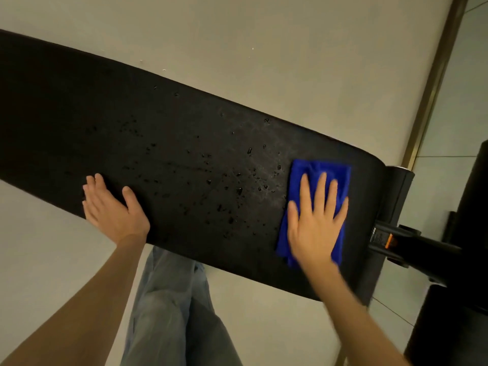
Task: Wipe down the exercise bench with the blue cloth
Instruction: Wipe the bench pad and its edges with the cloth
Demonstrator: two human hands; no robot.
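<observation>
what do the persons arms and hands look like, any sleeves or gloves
Both are bare: the left hand and right hand wear no gloves, and no rings, watch or wristband show. The forearms are uncovered to the frame edge, so no sleeves are in view. The right hand looks slightly blurred.

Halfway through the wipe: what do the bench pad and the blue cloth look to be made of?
Bench pad: probably vinyl or faux leather, black and matte with a faint grain. The droplets bead on it rather than soak in.
Blue cloth: looks like microfibre, with a soft, fuzzy surface. It lies folded flat under the right hand.
</observation>
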